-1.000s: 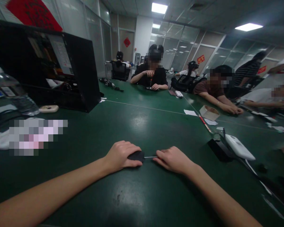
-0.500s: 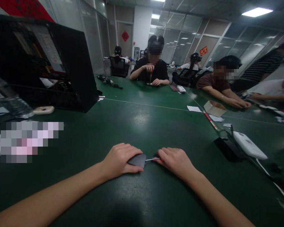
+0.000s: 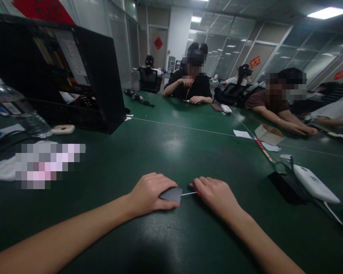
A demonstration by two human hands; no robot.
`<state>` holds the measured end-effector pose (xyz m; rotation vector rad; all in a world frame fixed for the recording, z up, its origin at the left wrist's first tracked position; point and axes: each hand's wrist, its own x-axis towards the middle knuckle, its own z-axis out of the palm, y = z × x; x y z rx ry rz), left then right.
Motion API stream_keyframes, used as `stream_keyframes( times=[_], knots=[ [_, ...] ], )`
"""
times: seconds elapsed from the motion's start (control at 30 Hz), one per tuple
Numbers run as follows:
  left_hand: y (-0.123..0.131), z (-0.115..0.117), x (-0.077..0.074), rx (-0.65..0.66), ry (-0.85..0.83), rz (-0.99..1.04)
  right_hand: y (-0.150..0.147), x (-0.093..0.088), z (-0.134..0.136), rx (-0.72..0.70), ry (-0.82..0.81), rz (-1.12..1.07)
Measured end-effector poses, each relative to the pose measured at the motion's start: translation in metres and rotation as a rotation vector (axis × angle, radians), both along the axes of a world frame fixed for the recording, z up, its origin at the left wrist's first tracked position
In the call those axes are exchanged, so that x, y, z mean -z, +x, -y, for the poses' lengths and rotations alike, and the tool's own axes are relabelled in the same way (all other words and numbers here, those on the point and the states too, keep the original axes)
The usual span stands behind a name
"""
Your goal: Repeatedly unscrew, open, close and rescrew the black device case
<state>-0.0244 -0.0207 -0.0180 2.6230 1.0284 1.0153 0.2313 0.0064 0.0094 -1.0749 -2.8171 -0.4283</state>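
Note:
Fingers and thumb of my left hand grip a flat grey rectangular block low over the green table, or resting on it; which, I cannot tell. My right hand is closed around the handle of a screwdriver. Only a bit of red shows at that handle, the rest being hidden by the fingers. The thin metal shaft lies nearly level and points left, its tip meeting the right-hand edge of the grey block. What it touches there is too small to make out.
A black computer case stands at the left, with a plastic bottle beside it. A small open box, a white device with cables and a black block lie right. Across the green table, a person works with a screwdriver.
The view has shifted slightly, so the surroundings appear farther right. Both hands keep their grips, with the screwdriver tip still at the block's edge.

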Motion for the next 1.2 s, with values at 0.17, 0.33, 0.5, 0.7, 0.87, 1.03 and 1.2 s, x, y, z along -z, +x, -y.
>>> stream_keyframes(
  times=[0.17,0.33,0.5,0.7,0.87,1.03,1.2],
  knots=[
    [-0.001,0.001,0.001,-0.011,-0.004,0.032,-0.007,0.011,0.008,0.011,-0.118,-0.038],
    [-0.003,0.002,0.001,-0.007,-0.022,0.039,-0.007,0.017,0.008,0.018,-0.163,-0.064],
    [-0.003,0.002,0.0,0.009,-0.041,0.037,0.009,0.008,0.0,0.081,-0.056,-0.054],
    [-0.003,0.001,0.001,0.015,-0.048,0.047,0.011,0.0,0.006,0.058,0.035,-0.024],
    [-0.001,0.003,0.0,0.011,-0.086,0.042,0.0,0.009,0.012,0.075,0.077,-0.062],
    [-0.011,-0.005,-0.007,0.118,-0.196,0.035,-0.007,0.018,0.011,0.046,0.04,-0.107],
    [-0.037,-0.025,-0.011,0.214,-0.367,-0.02,0.005,0.014,0.005,-0.053,-0.039,-0.139]
  ],
)
